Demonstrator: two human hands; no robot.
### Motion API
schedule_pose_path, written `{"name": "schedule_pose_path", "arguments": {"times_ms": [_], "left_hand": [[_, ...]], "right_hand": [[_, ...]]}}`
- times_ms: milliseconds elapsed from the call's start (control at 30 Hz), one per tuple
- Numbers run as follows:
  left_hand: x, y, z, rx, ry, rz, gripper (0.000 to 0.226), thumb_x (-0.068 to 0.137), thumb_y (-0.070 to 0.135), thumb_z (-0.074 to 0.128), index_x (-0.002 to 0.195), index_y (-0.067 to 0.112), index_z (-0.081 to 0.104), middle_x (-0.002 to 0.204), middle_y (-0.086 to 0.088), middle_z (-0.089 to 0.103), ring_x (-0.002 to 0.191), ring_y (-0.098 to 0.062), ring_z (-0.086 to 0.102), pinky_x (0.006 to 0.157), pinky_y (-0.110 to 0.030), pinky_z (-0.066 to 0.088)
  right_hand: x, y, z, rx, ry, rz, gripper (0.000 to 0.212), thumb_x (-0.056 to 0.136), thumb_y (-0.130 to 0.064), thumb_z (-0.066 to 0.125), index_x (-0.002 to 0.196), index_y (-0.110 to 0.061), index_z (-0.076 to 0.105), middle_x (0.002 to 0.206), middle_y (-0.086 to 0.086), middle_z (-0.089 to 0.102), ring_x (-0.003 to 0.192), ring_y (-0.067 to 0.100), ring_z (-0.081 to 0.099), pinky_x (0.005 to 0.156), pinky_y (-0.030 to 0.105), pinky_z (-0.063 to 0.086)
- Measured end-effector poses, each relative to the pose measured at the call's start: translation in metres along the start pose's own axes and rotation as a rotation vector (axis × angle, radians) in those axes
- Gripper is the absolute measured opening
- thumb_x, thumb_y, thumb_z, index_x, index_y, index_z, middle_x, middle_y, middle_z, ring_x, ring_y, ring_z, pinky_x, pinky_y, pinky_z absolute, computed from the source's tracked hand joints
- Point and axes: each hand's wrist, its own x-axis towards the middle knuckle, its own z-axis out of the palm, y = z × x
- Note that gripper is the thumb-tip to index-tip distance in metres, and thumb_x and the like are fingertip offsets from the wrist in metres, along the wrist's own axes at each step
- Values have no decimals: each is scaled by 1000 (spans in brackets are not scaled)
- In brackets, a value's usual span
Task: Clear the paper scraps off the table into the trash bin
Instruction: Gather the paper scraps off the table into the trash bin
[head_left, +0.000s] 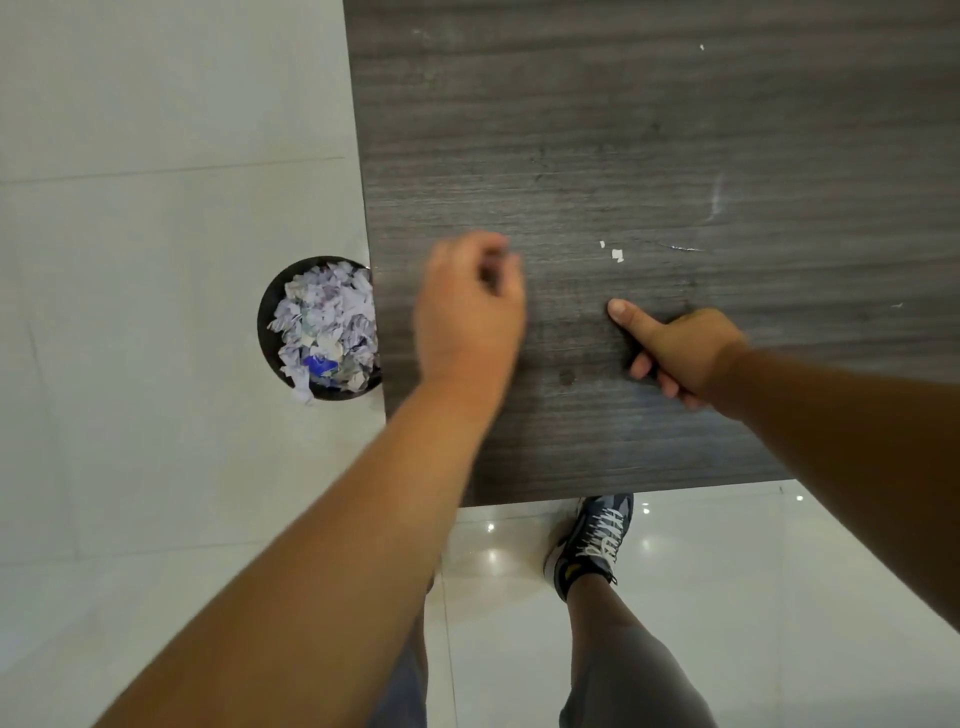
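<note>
A: Nearly done, I'd judge. The round black trash bin (318, 328) on the pale floor, tucked against the left edge of the dark grey wood-grain worktop (649, 130), is heaped with crumpled white and lilac paper, plus a blue piece.

B: So what's left?

A: Two small torn white paper scraps (615, 253) lie on the worktop, between and just beyond the hands, with a few white flecks farther off.

B: And the hands?

A: The left hand (470, 312) hovers blurred near the bin-side edge, fingers loosely curled; whether they hold anything, I can't tell. The right hand (675, 348) rests on the worktop, thumb out, fingers folded under, seemingly on nothing.

B: Next move?

A: Probably a fine pinch or a flat sweep toward the bin; the scraps are thin, light and flat against the smooth surface.
</note>
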Motion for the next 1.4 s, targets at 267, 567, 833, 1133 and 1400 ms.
{"name": "schedule_pose_path", "arguments": {"times_ms": [267,567,833,1133,1400], "left_hand": [[-17,38,81,242,-66,99,44,85,61,79,119,34,75,112,12,68,112,-14,59,99,-36,41],[-22,45,97,135,77,-52,34,84,53,83,110,33,78,107,13,70,107,-13,59,96,-33,38],[-20,58,105,129,105,-146,13,93,50,76,96,39,81,98,18,72,105,-11,53,96,-31,34],[-5,59,99,431,-58,-30,16,105,47,62,106,34,71,109,10,68,110,-16,54,99,-37,40],[33,-9,-12,27,-117,-157,4,104,23,65,100,24,65,93,12,68,87,-6,64,84,-21,48]], "right_hand": [[4,1,0,4,-31,17,94,54,-106,47,61,-18,81,44,5,60,31,17,50,45,26,44],[5,2,1,29,-15,25,87,81,-94,54,57,-15,79,45,7,61,30,17,50,39,22,41],[4,1,1,51,-3,26,82,88,-86,56,50,-17,76,48,8,63,41,22,54,44,27,45],[4,1,-1,43,-27,23,81,84,-92,53,57,-21,80,48,5,65,34,17,52,47,28,47],[5,5,-2,67,-23,-11,86,65,-104,58,60,-21,81,47,3,65,32,14,55,37,19,45]]}}
